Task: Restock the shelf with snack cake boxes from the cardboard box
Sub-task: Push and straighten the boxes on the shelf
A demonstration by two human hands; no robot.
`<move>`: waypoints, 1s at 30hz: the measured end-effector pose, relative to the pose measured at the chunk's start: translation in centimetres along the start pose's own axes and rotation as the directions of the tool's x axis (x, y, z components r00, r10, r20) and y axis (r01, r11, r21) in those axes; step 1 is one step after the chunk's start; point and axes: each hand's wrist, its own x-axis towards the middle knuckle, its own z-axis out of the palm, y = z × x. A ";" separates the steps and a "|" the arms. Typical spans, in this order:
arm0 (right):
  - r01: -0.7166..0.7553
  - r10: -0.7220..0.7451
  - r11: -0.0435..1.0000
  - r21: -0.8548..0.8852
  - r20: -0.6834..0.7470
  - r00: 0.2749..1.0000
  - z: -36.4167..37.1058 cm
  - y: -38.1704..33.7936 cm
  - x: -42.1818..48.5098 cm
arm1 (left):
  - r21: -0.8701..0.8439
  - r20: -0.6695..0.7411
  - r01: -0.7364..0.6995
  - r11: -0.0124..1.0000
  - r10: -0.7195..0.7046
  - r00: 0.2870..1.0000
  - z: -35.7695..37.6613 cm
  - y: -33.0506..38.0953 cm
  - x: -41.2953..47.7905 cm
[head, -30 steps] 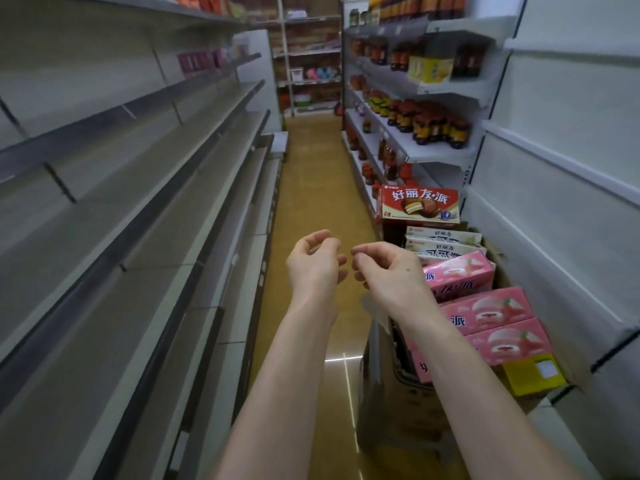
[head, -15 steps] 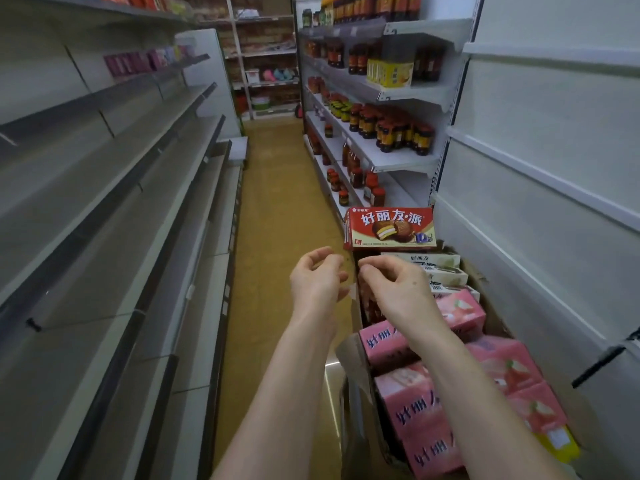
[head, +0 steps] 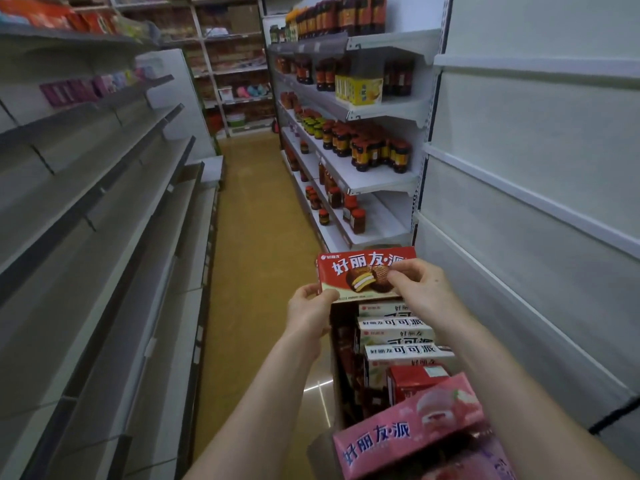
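A red snack cake box [head: 360, 271] with a chocolate pie picture stands upright at the far end of the cardboard box [head: 337, 362]. My left hand [head: 310, 304] pinches its lower left corner, and my right hand [head: 420, 285] grips its right edge with fingers over the front. Behind it in the cardboard box lie white snack cake boxes [head: 398, 336], a smaller red box [head: 415, 381] and pink snack cake boxes [head: 408, 427] nearest me. Bare grey shelves [head: 104, 209] run along the left side of the aisle.
On the right, white shelving [head: 377, 181] holds several dark sauce jars and yellow packs, and a blank white shelf panel [head: 526, 202] stands close beside the cardboard box. The yellow aisle floor [head: 256, 216] runs ahead to more stocked shelves at the back.
Both hands reached forward from mid-air to the red box and took hold of it. The view swung right and down over the cardboard box.
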 end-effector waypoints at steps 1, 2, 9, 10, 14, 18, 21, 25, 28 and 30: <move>-0.009 0.009 1.000 -0.019 -0.013 1.000 -0.3 0.4 1.3 | 0.020 0.003 0.010 1.000 -0.010 1.000 0.2 0.1 1.1; -0.020 0.019 0.999 -0.044 -0.021 1.000 -0.5 0.8 2.5 | 0.040 0.003 0.015 0.999 -0.016 1.000 0.5 0.2 2.1; -0.149 0.149 0.973 -0.178 -0.013 0.989 -0.3 3.9 9.4 | 0.127 0.023 0.001 0.992 -0.003 1.000 1.3 0.8 9.4; -0.163 0.162 0.967 -0.194 -0.021 0.986 -0.1 4.3 10.3 | 0.131 0.025 -0.012 0.991 0.009 1.000 1.3 0.8 10.5; -0.237 0.238 0.942 -0.236 -0.025 0.971 1.1 6.2 13.5 | 0.132 0.019 -0.017 0.991 0.014 1.000 1.8 0.6 14.5; -0.269 0.261 0.931 -0.247 -0.065 0.963 2.1 9.4 17.0 | 0.137 0.018 -0.002 0.991 0.000 1.000 2.0 0.1 17.8; -0.298 0.283 0.927 -0.229 -0.097 0.954 2.3 12.3 19.5 | 0.155 0.047 -0.020 0.988 0.013 0.999 1.9 -0.6 19.4; -0.349 0.329 0.919 -0.181 -0.133 0.935 2.9 11.8 19.8 | 0.159 0.142 -0.017 0.987 -0.006 0.990 2.0 -1.9 21.0; -0.372 0.359 0.915 -0.155 -0.104 0.927 3.3 12.2 20.0 | 0.159 0.173 -0.016 0.987 -0.012 0.985 2.4 -2.9 21.8; -0.368 0.356 0.917 -0.154 -0.099 0.929 3.4 12.8 20.3 | 0.155 0.183 -0.021 0.988 -0.008 0.983 2.6 -3.3 22.0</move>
